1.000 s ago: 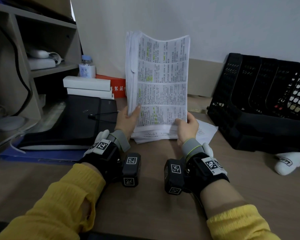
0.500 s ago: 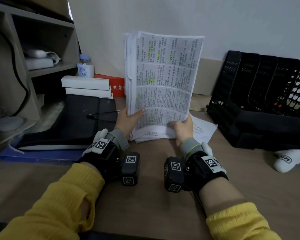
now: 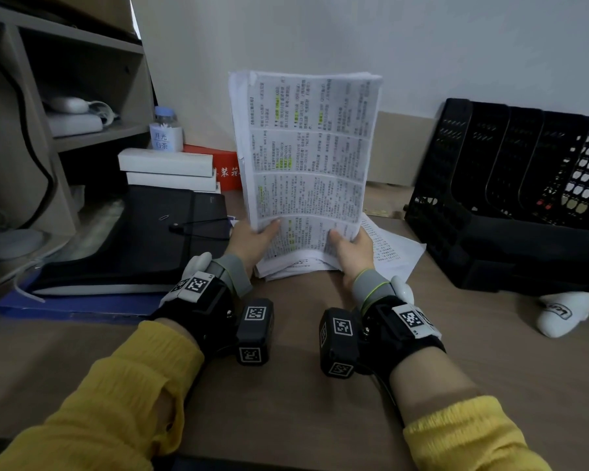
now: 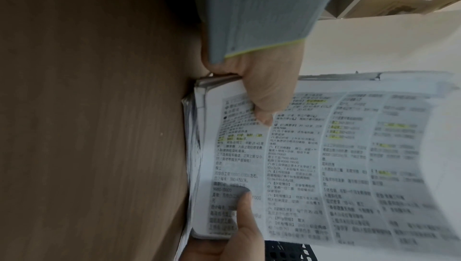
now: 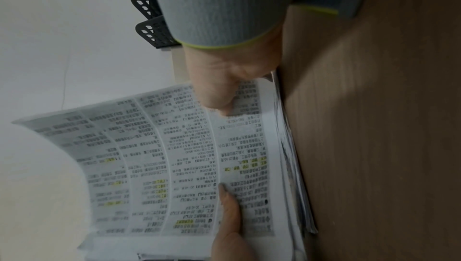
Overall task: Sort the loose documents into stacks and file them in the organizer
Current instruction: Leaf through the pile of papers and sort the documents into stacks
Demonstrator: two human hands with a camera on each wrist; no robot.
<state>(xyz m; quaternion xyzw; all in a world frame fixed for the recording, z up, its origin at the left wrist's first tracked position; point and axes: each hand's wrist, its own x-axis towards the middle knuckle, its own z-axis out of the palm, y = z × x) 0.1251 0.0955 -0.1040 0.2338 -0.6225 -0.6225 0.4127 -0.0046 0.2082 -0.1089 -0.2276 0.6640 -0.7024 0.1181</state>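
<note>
Both hands grasp a thick stack of white printed sheets with yellow highlights (image 3: 306, 158), standing upright on its lower edge on the brown wooden table (image 3: 286, 396). The left hand (image 3: 252, 237) pinches the stack's lower left corner, thumb on the front page. The right hand (image 3: 352, 248) pinches its lower right corner the same way. More loose sheets (image 3: 391, 248) lie flat under and right of the stack; how many is unclear. The black perforated plastic organizer (image 3: 510, 198) stands well right of the stack, with bare table between.

Dim, flat indoor light; wrist views motion-blurred and soft; head view bends at edges, shelf side in shadow.
</note>
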